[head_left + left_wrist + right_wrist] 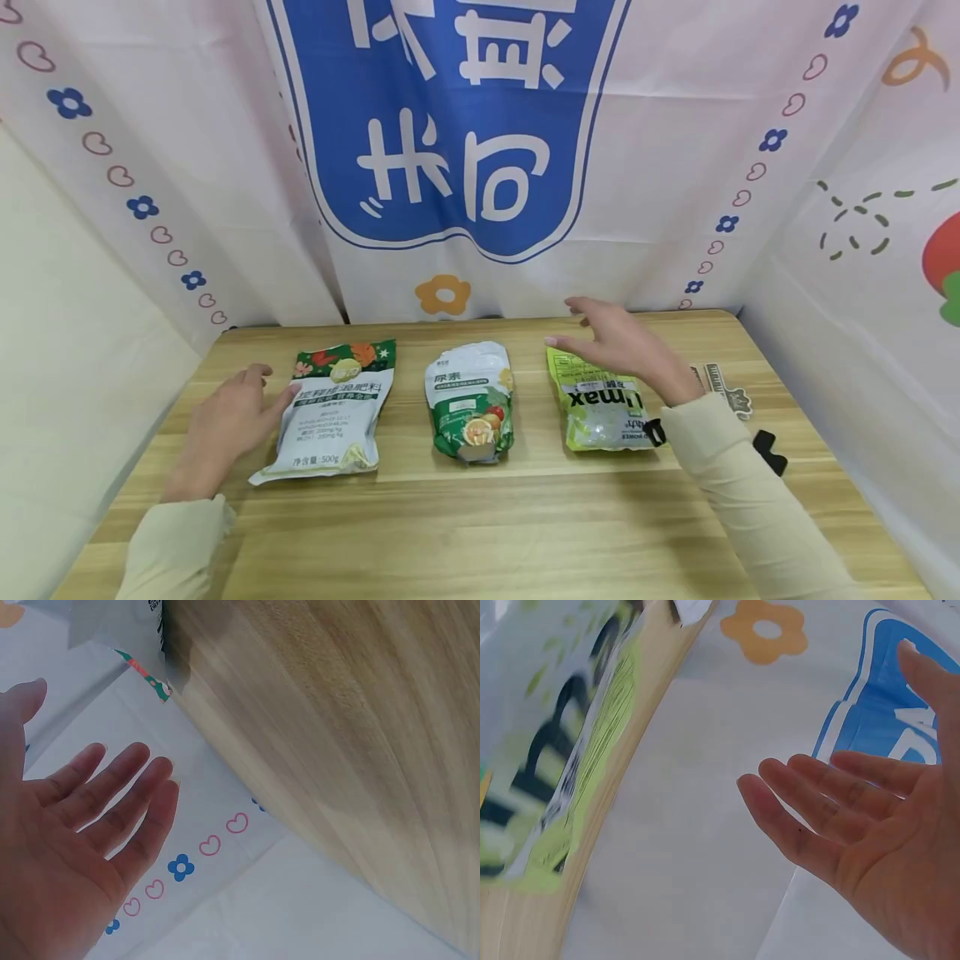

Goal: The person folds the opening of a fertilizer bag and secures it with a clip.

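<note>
Three packaged bags lie in a row on the wooden table. At the left is a white and green fertilizer bag (330, 417) marked 500g. My left hand (234, 412) hovers beside its left edge, thumb near the bag, and the left wrist view shows the palm (67, 847) with relaxed fingers and nothing held. In the middle lies a smaller white and green pouch (471, 404) with fruit pictures. The yellow-green bag lettered "Umax" (603, 412) is at the right. Over its top edge is my right hand (618, 337), fingers extended and holding nothing; its palm (885, 832) shows in the right wrist view.
A grey cat-shaped item (738, 403) and a ruler-like strip (714, 379) lie right of the yellow-green bag, partly behind my right arm. A black piece (769, 452) sits near the right edge. Printed cloth (675, 167) hangs behind the wooden table (450, 533).
</note>
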The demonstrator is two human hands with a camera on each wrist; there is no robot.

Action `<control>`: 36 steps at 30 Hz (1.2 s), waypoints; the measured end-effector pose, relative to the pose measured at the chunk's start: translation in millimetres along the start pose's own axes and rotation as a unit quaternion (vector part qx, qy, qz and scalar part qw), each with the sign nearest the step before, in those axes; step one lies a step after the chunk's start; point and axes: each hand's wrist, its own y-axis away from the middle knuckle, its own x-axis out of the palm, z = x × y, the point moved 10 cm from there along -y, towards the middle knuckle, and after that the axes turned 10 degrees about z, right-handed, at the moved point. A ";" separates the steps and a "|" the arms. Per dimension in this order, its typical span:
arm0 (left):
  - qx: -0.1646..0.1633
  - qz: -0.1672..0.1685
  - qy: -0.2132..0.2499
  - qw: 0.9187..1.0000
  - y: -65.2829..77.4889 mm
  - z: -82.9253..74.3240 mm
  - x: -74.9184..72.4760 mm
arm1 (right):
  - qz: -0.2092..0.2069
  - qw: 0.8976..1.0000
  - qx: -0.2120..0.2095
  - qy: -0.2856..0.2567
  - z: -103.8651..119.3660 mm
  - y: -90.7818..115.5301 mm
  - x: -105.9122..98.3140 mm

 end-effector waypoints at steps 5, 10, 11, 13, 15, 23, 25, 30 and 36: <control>0.005 0.005 0.011 1.000 -2.2 1.6 2.8 | 0.006 1.000 -0.007 -0.010 14.6 -6.3 8.8; 0.003 0.021 0.022 1.000 -2.4 5.7 4.9 | 0.004 1.000 -0.022 -0.008 33.8 -9.8 16.9; 0.003 0.023 0.026 0.999 -2.4 6.3 4.8 | 0.004 1.000 -0.027 -0.012 37.6 -10.7 18.8; 0.004 0.026 0.039 0.999 -2.6 6.8 5.2 | 0.005 0.999 -0.037 -0.018 43.3 -13.7 23.3; 0.005 0.030 0.059 0.998 -2.5 7.2 6.8 | 0.008 0.999 -0.044 -0.025 49.0 -16.1 27.7; -0.006 0.037 0.110 0.993 0.7 13.8 10.9 | 0.019 0.997 -0.061 -0.034 68.8 -25.1 44.3; -0.012 0.036 0.115 0.993 1.2 15.6 11.3 | 0.024 0.997 -0.066 -0.044 72.7 -27.4 48.7; -0.026 0.029 0.142 0.989 2.6 18.4 14.2 | 0.034 0.995 -0.074 -0.056 81.2 -32.0 58.9; -0.052 0.047 0.197 0.978 3.4 21.4 18.5 | 0.047 0.993 -0.092 -0.059 94.7 -37.5 69.3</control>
